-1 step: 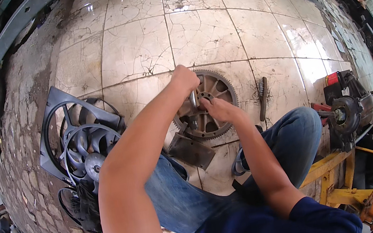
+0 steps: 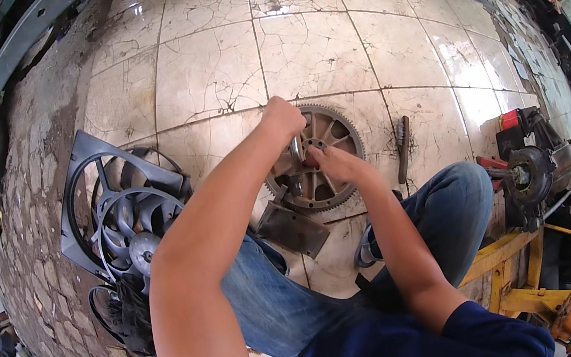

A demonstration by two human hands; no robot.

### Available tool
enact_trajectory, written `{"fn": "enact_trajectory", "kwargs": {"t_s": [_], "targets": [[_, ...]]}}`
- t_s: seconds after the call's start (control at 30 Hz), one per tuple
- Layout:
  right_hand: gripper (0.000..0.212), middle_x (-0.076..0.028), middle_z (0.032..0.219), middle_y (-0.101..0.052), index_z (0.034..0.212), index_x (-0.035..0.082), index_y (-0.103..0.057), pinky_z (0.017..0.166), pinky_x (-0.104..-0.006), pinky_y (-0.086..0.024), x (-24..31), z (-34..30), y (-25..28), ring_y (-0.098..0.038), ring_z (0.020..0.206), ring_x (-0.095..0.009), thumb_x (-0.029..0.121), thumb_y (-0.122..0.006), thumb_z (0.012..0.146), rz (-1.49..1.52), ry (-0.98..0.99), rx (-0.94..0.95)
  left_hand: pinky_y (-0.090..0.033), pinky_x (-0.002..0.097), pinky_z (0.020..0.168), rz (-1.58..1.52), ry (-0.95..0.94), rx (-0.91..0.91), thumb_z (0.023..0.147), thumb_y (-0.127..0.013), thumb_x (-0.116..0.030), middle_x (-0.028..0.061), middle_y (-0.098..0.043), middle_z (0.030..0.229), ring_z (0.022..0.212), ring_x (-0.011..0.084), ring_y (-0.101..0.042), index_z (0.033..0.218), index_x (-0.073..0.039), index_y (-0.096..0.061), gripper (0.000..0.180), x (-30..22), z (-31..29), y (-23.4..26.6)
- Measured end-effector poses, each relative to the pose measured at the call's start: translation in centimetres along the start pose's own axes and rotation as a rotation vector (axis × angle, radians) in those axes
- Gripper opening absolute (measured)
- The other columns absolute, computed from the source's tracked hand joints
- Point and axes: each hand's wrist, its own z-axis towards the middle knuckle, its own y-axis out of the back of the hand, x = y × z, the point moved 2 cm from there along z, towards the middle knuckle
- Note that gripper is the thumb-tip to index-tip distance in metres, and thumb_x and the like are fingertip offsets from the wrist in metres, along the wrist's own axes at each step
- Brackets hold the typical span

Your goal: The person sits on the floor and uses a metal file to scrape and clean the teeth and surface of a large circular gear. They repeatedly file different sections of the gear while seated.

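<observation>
A toothed wheel (image 2: 314, 142) is seen lying flat on the tiled floor (image 2: 311, 55), well in from the floor's rough left edge. The grip of the left hand (image 2: 282, 118) is closed in a fist about the upper end of a shiny metal rod (image 2: 296, 148), which is held over the left part of the wheel. The right hand (image 2: 334, 165) is placed at the wheel's hub; its fingertips are partly hidden, and whether that grip is clamped on anything cannot be told. A metal plate (image 2: 292, 231) is noted just beside the wheel's near left rim. On the right, apart from the wheel, a brush (image 2: 403, 148) is laid near a tile edge. A fan (image 2: 142, 252) is positioned across the floor's left edge.
</observation>
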Motion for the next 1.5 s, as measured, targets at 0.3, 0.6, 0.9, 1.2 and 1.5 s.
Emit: {"fn": "enact_trajectory", "kwargs": {"t_s": [0.3,0.6,0.9,1.2,1.5], "targets": [[0.066,-0.031,0.099,-0.059,0.105,-0.009,-0.056,0.089,-0.0417,-0.040,-5.9,3.5,-2.2,-0.055,0.103,-0.041,0.051,-0.028,0.094,0.093,-0.209,-0.132,-0.052,0.0342,0.069,-0.058,0.028,-0.040,0.083,-0.055,-0.015,0.0027,-0.066,0.096,0.090,0.0192,-0.065,0.096,-0.016,-0.067,0.018,-0.9,1.6,-0.2],[0.047,-0.031,0.096,-0.057,0.110,0.000,-0.052,0.085,-0.0461,-0.041,0.0,1.0,0.8,-0.054,0.095,-0.045,0.037,-0.026,0.096,0.020,-0.243,0.010,-0.052,0.0354,0.077,-0.146,0.080,0.061,0.083,-0.056,-0.012,0.0058,-0.064,0.109,0.101,0.0203,-0.062,0.104,-0.011,-0.067,0.023,-1.0,0.5,0.3],[0.047,-0.029,0.095,-0.059,0.108,0.000,-0.055,0.083,-0.0467,-0.041,2.3,-0.4,0.8,-0.054,0.094,-0.045,0.037,-0.029,0.095,-0.126,-0.149,-0.006,-0.051,0.0371,0.082,-0.201,0.035,0.231,0.065,-0.079,-0.029,0.0095,-0.052,0.124,0.106,0.0243,-0.058,0.116,-0.012,-0.058,0.058,-0.4,-0.7,2.2],[0.054,-0.035,0.096,-0.056,0.096,-0.008,-0.060,0.084,-0.0472,-0.042,0.9,0.3,0.6,-0.054,0.096,-0.047,0.038,-0.032,0.094,-0.062,-0.176,-0.047,-0.049,0.0386,0.086,-0.248,0.044,0.218,0.064,-0.078,-0.043,0.0094,-0.046,0.131,0.112,0.0234,-0.055,0.128,-0.018,-0.050,0.074,-1.0,-1.2,2.9],[0.048,-0.029,0.084,-0.060,0.096,-0.006,-0.058,0.072,-0.0474,-0.043,-1.3,1.3,0.0,-0.056,0.083,-0.046,0.036,-0.033,0.096,-0.024,-0.031,-0.083,-0.049,0.0434,0.084,-0.202,0.059,0.289,0.068,-0.073,-0.045,0.0097,-0.037,0.139,0.118,0.0243,-0.050,0.133,-0.014,-0.045,0.077,-1.6,-0.5,2.3]]}}
